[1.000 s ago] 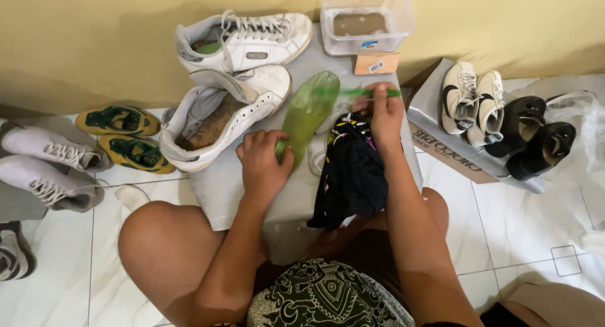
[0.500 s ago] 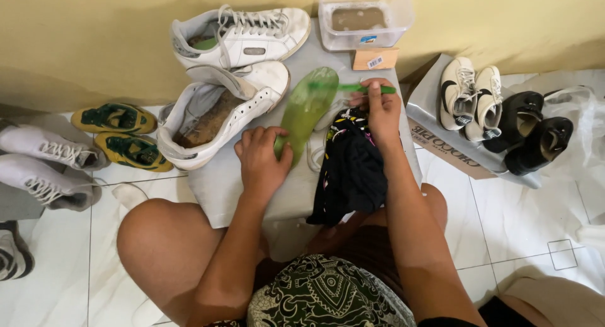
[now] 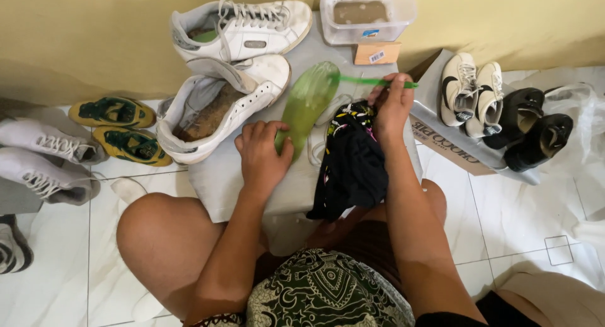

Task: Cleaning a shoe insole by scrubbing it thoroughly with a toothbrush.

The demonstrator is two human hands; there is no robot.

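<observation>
Item: green insole point(image 3: 307, 106), translucent, lying lengthwise on the grey surface point(image 3: 220, 175), toe end toward the wall, heel end under the left hand.

Left hand point(image 3: 261, 153): lay flat, fingers spread only slightly, thumb and fingertips pressing the insole's near end down. It pinned the insole to the surface and did not close around it.

Right hand point(image 3: 392, 106): closed around the handle of a thin green brush point(image 3: 372, 82), whose far end reached the insole's upper edge. A dark patterned cloth point(image 3: 353, 160) hung beneath the wrist and draped off the surface toward the lap; whether the same hand also gripped it could not be told.

Adjacent stock: two white sneakers point(image 3: 233, 62), one upright by the wall, one tipped on its side with the lining showing, just beside the insole. Clear plastic tub point(image 3: 367, 15) holding murky water, at the wall. Small cardboard box point(image 3: 377, 52) in front of it. White laces point(image 3: 328, 122) lay between insole and cloth.

Handling note, as judgement: the scrubbing looked best done in short strokes along the length of the insole, with the left hand keeping the heel firmly flat so the thin piece did not curl or skid. The cloth sat close to the brush path and would have been better kept clear. The tub was within reach for rewetting.
</observation>
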